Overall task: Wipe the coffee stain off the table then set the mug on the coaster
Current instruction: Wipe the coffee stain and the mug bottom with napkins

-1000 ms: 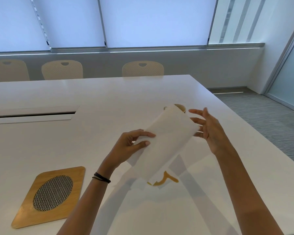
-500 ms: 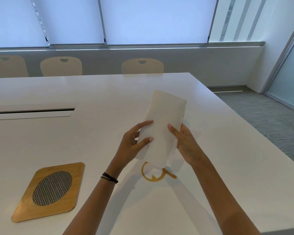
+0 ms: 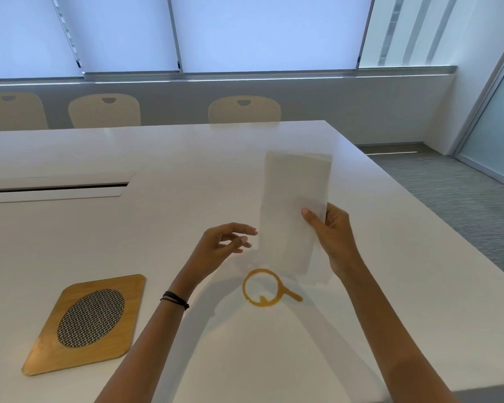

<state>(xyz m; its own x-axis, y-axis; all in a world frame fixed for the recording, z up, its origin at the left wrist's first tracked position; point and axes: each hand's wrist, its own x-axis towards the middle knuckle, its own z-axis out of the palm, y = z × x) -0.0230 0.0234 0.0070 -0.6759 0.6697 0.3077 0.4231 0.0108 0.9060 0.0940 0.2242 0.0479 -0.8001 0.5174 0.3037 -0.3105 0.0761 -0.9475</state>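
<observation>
While the folded white paper sheet (image 3: 294, 213) hangs upright in the air, we note that only the right hand (image 3: 333, 237) holds it, thumb on the near face and fingers behind, pinching its right edge. The left hand (image 3: 220, 248) is apart from the sheet, just beside its left edge, fingers loosely curled and gripping nothing.

The orange-brown ring-shaped coffee stain (image 3: 264, 292), with a short tail running toward the right edge of the white worktop (image 3: 186, 158), lies directly below the sheet's lower end and between the two forearms, toward the near edge. The sheet's long axis stands roughly vertical, so in our judgement it must be laid flat or bunched before it can be pressed down on the stain; the right hand, already holding it, is the better placed.

The square wooden coaster with an oval woven-mesh centre (image 3: 86, 322) rests near the near left corner, well apart from the stain.

We cannot find the mug in this view; it may be hidden behind the sheet. The wiping is not yet begun.
</observation>
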